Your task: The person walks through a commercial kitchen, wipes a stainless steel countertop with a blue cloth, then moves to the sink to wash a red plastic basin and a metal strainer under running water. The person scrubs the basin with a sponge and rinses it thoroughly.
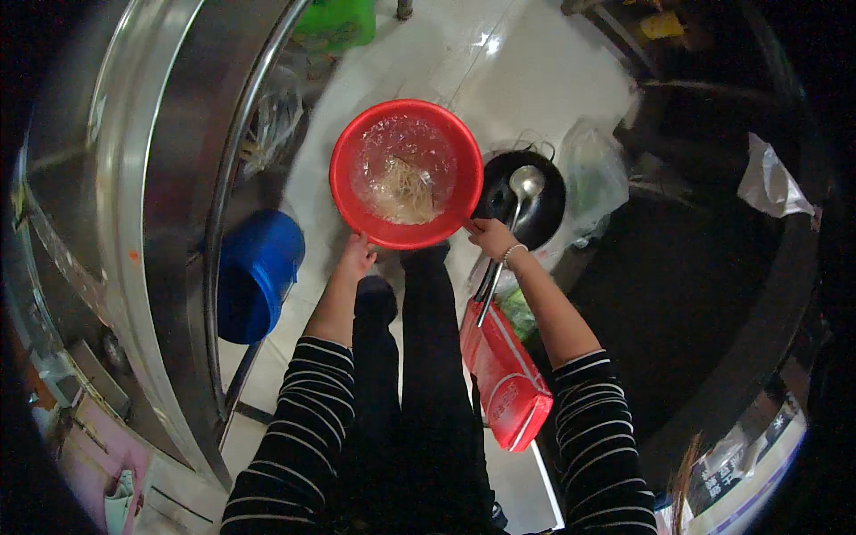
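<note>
A round red basin (346, 174) is held out over the floor in front of my legs. Cloudy, bubbly liquid fills its bottom, with a bunch of thin pale strands (406, 189) in it; whether these are noodles or sprouts I cannot tell. My left hand (359, 255) grips the near left rim. On the near right rim my right hand (493, 239) has hold too, a bracelet at its wrist. Just beyond the right hand, a metal ladle (526, 183) lies with its bowl in a black wok (546, 209), its long handle passing under my forearm.
To the left stands a blue bucket (267, 267) beside a steel counter (147, 223). A clear plastic bag (596, 174) sits right of the wok. Nearer me lies a red bag (508, 392) with something green by it. Far back is a green container (339, 25); pale tiled floor (526, 80) stretches beyond.
</note>
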The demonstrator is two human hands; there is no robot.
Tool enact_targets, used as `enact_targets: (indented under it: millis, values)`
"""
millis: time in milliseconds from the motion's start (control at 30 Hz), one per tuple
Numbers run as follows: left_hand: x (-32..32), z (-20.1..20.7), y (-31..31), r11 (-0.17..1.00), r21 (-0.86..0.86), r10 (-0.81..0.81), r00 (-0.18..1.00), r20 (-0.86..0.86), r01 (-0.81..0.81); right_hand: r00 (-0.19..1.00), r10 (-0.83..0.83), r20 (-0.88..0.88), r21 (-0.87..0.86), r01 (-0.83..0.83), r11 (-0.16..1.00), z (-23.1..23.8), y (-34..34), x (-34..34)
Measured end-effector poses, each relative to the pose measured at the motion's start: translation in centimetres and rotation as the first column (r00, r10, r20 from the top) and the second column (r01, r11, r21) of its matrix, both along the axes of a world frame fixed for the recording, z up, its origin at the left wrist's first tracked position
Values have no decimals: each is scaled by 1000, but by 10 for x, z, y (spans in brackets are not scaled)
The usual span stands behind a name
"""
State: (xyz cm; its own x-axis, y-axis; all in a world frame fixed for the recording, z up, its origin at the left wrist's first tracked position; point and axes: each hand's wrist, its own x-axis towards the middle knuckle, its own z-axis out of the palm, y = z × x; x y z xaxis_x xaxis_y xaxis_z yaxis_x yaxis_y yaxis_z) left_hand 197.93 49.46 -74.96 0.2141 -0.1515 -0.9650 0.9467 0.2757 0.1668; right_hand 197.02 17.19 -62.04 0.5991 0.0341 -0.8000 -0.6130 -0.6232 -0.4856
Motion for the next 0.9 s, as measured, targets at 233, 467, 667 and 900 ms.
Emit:
enact_targets:
  millis: [233, 467, 667, 900]
  values:
    - [-53, -9, 62, 998, -52, -36, 998, 54, 39, 942, 329, 67, -168, -314, 934, 57, 48, -40]
    - [-117, -17, 83, 994, -87, 72, 997, 40, -68, 952, 306, -20, -472, -279, 836, 67, 100, -79]
    - [-142, 4, 81, 984, -86, 159, 987, 34, -156, 884, -302, -357, 220, 394, 892, 9, 121, -132]
    - [-179, 17, 110, 982, -32, 185, 979, -88, -188, 475, -493, -729, 374, 880, 294, 5, 127, -160]
